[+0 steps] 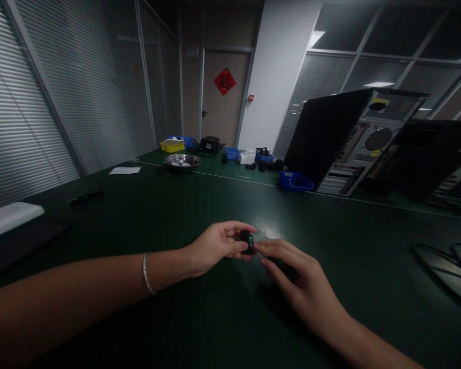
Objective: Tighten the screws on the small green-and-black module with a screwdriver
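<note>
**Two hands meet on a small black part**

Head view: the left hand, a bracelet on its wrist, pinches a small black part with a green spot between thumb and fingers, just above the dark green table. The right hand touches the same part with its fingertips; whether they close on it cannot be told. Further back stand a steel bowl, blue bins and an opened computer case.
</note>
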### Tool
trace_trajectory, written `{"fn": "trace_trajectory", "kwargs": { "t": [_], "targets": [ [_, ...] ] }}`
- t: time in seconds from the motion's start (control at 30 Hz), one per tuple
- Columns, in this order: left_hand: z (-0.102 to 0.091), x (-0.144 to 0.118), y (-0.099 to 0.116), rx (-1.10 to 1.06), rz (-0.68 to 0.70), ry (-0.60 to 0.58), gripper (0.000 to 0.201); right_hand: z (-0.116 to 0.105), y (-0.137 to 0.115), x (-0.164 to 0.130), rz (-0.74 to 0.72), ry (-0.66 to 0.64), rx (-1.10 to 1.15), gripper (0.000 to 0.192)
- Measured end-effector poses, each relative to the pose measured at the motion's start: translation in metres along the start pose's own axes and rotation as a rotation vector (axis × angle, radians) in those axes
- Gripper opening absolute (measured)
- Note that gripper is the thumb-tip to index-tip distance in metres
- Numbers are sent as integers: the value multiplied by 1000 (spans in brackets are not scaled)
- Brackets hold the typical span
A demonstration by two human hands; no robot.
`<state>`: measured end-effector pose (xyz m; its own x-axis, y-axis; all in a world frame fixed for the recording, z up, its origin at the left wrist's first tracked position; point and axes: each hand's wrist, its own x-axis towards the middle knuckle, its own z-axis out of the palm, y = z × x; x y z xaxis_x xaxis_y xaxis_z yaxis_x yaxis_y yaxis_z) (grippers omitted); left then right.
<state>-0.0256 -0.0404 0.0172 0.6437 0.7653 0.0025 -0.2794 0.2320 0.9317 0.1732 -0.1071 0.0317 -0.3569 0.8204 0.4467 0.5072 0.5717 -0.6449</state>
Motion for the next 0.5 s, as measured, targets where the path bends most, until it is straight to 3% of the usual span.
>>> {"fn": "trace_trajectory", "kwargs": {
  "t": [0.27,0.5],
  "targets": [
    [0,2,0,18,99,66,27,0,2,1,21,29,-28,26],
    [-4,2,-1,117,190,-3,30,0,1,-1,88,23,46,23]
  ]
}}
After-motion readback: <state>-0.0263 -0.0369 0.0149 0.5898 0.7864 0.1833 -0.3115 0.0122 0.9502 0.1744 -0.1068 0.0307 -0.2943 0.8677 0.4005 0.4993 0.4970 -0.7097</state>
